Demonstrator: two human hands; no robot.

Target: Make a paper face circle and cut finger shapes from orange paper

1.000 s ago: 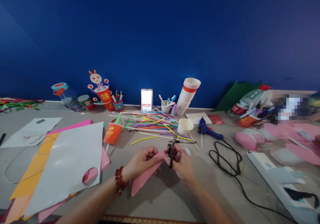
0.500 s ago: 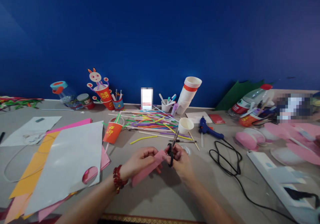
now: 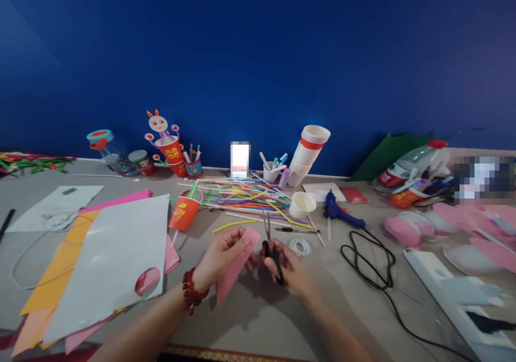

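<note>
A strip of pink paper [image 3: 233,274] is pinched in my left hand [image 3: 228,250], slanting down toward the table with its top corner past my thumb. My right hand [image 3: 288,265] grips black-handled scissors [image 3: 273,260], fingers in the loops. The scissor blades point up and away, slightly apart and clear of the paper. Beyond the hands lie a black pen [image 3: 297,230] and a white tape roll [image 3: 299,247]. A white paper cup [image 3: 302,205] stands behind the pen.
Many coloured pipe cleaners [image 3: 245,195] lie at the back centre. On the left, a white sheet [image 3: 108,265] covers coloured papers, beside a tilted red cup [image 3: 184,211]. A blue glue gun [image 3: 336,208], its black cable [image 3: 389,297] and a power strip [image 3: 439,292] occupy the right.
The scissors have come away from the paper and turned more upright. My left hand has tilted the pink strip steeper. The view has shifted slightly.
</note>
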